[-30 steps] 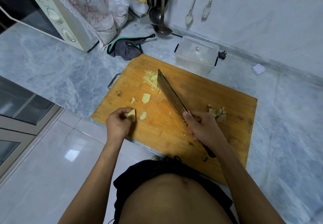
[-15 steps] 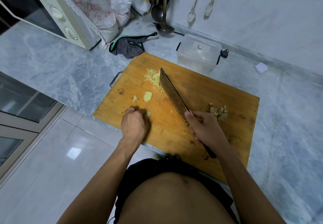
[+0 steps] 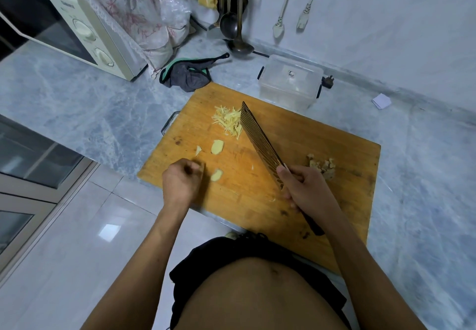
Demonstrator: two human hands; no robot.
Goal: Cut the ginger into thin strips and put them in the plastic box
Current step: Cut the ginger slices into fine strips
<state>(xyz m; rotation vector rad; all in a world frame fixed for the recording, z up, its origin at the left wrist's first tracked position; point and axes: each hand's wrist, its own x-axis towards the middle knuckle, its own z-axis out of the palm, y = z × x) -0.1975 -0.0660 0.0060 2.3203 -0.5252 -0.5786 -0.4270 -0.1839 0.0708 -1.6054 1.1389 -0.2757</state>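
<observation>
On the wooden cutting board [image 3: 322, 133] a pile of thin ginger strips [image 3: 228, 121] lies at the far left, touching the knife tip. Three loose ginger slices [image 3: 217, 146] are spread nearer me. My left hand [image 3: 181, 182] is curled at the board's near left edge, just left of one slice [image 3: 217, 174]; a pale ginger piece [image 3: 201, 167] peeks from its fingers, blurred. My right hand [image 3: 305, 188] grips the handle of the ridged knife [image 3: 260, 146], whose blade points away over the board. The plastic box [image 3: 291, 82] stands lidded behind the board.
Brownish ginger peel scraps [image 3: 322, 166] lie on the board right of the knife. A dark cloth [image 3: 189, 74] and a microwave [image 3: 77, 33] are at the back left, ladles [image 3: 229, 23] hang on the wall, and a folded paper [image 3: 381, 101] lies at the right.
My left hand dipped onto the board beside the near slice and has drawn back left, uncovering that slice. The knife and my right hand have hardly moved.
</observation>
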